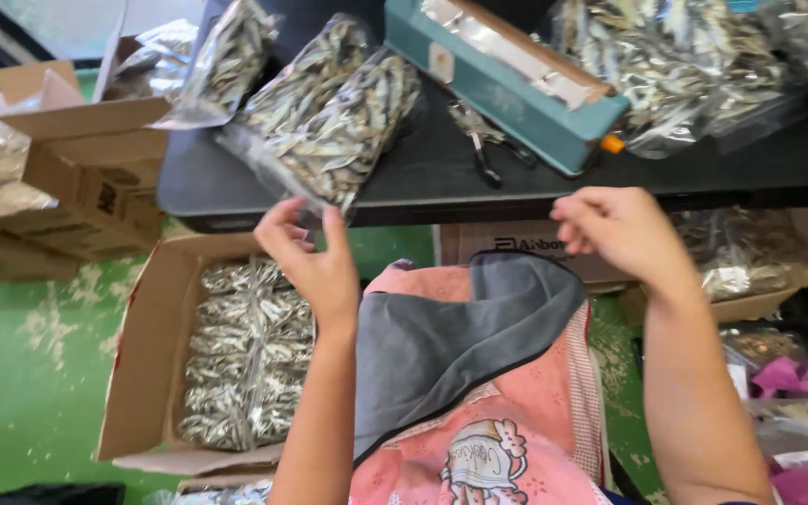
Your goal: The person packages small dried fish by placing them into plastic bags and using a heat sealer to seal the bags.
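My left hand (306, 252) pinches the near corner of a clear plastic bag of small dried fish (348, 131) that lies on the black table (423, 178). A second filled bag (306, 75) lies against it, and a third one (226, 61) rests further left. My right hand (619, 229) hovers at the table's front edge with fingers loosely curled and nothing in it. A teal heat sealer (507, 84) stands on the table beyond my right hand. Black pliers (479, 140) lie beside the sealer.
An open cardboard box (147, 355) on the green floor at left holds several packed fish bags. More cardboard boxes (95, 178) stand at far left and under the table. A heap of loose bagged fish (685, 65) fills the table's right. A grey cloth (460, 337) lies over my pink apron.
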